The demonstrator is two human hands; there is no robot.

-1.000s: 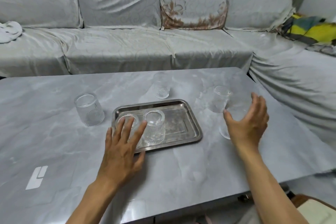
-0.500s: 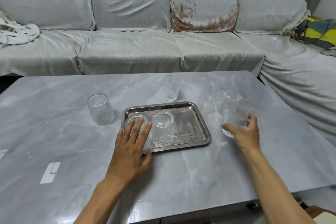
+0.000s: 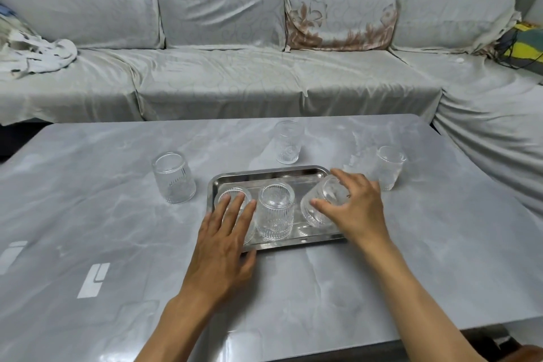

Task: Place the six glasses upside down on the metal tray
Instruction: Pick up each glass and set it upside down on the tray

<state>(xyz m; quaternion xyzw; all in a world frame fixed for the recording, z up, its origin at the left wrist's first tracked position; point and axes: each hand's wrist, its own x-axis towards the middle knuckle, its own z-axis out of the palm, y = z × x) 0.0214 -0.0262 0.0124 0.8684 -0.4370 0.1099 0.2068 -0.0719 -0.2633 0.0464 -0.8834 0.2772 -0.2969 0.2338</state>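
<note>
A metal tray [image 3: 293, 178] lies mid-table. Two ribbed clear glasses stand upside down on it: the left one [image 3: 232, 195] under the fingers of my left hand [image 3: 226, 239], which rests flat over it and the tray's front rim, and the middle one [image 3: 275, 211]. My right hand [image 3: 357, 209] grips a third glass [image 3: 323, 206], tilted with its base up, over the tray's right side. Three glasses remain on the table: left [image 3: 174, 177], behind the tray [image 3: 288, 142], right [image 3: 389, 167].
The grey marble-look table [image 3: 117, 229] runs to a front edge close to me. A grey covered sofa [image 3: 235, 76] wraps the back and right. Crumpled cloth [image 3: 38, 53] lies on its left, a yellow-green item [image 3: 526, 47] at far right.
My right hand took hold of a glass on the right of the table, carried it left and turned it over above the tray. My left hand stayed on the left glass.
</note>
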